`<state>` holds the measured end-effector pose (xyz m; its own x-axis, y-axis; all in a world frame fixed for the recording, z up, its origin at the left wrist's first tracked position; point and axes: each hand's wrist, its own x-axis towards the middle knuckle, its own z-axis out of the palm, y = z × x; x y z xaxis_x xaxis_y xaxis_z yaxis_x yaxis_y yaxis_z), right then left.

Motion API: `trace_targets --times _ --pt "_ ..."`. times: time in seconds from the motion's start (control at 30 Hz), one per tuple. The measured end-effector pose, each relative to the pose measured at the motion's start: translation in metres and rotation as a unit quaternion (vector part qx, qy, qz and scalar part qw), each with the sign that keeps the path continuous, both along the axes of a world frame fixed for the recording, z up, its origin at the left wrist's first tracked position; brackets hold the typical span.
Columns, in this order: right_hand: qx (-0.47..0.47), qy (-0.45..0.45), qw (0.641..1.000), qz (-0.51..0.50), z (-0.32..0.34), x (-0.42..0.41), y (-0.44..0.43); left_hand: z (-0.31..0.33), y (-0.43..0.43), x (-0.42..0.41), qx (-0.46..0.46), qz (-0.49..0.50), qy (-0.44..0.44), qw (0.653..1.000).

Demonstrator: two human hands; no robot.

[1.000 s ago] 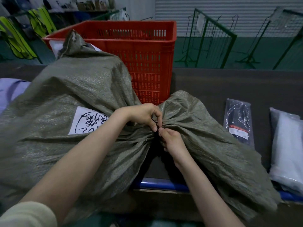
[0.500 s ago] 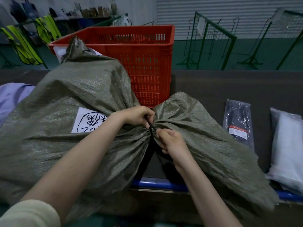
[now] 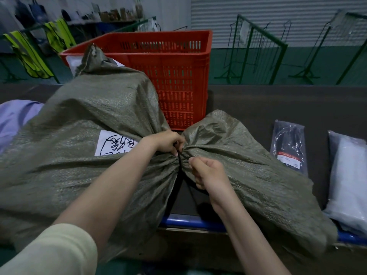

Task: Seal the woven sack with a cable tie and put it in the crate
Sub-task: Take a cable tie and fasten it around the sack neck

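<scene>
While the left hand [image 3: 168, 141] clamps the woven sack [image 3: 83, 155] neck and the right hand [image 3: 208, 173] pulls the cable tie [image 3: 180, 158] — crate [image 3: 170, 62] at twelve o'clock — loosening fingers could let gathers spread.

Olive sack [image 3: 103, 116] neck cinched, black tie [image 3: 180, 158]; red crate [image 3: 174, 80] behind.

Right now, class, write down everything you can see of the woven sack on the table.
The woven sack is dull olive-green, coarse plastic weave, bulging full to the left. It lies on its side across the dark table, in front of the red crate. Its neck is gathered, with a black cable tie around it; loose mouth fabric fans right. A white handwritten label sits on it. The left hand and right hand grip at the neck.
</scene>
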<state>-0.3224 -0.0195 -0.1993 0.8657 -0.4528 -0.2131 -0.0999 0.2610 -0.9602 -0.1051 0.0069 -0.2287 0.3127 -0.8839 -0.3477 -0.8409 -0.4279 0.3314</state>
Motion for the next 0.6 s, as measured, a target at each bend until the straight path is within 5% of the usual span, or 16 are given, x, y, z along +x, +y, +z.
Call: trace_targets --times 0.6 --pt "-0.015 0.023 1.000 -0.007 0.0024 -0.0051 0.0004 -0.0069 -0.0041 -0.0049 0.042 0.030 -0.048 0.997"
